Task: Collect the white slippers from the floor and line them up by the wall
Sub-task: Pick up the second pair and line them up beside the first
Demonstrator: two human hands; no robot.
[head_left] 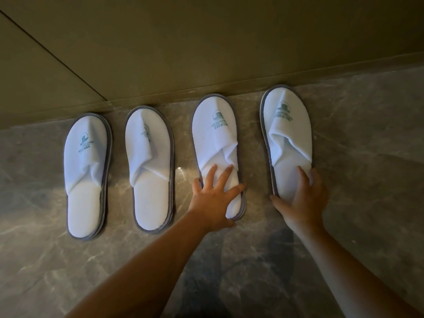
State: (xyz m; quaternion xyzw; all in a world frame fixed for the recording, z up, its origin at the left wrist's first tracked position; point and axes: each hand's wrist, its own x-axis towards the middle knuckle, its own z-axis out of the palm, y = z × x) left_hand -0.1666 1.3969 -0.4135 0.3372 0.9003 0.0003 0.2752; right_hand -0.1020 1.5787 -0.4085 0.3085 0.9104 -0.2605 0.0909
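1. Four white slippers lie in a row on the grey marbled floor, toes toward the olive wall.
2. Each is white terry cloth with a grey rim around the sole and an open heel; a teal printed logo sits on the toe cover, though its lettering is too small to read.
3. The first slipper, furthest left, lies flat with its toe near the base of the wall; its upper is creased toward the heel opening.
4. The second slipper lies just beside it, apart from it, with its upper folded along the middle so that the logo is partly hidden.
5. The third slipper has its toe touching the wall's base and a rumpled upper folded over to the right.
6. The fourth slipper sits furthest right, toe at the wall, its upper also bunched.
7. The left hand lies palm down over the heel end of the third slipper, fingers spread, pressing on it rather than gripping.
8. The right hand cups the heel end of the fourth slipper, thumb on its left edge and fingers curled over its right edge.
9. Both forearms are bare and reach up from the lower edge of the view.
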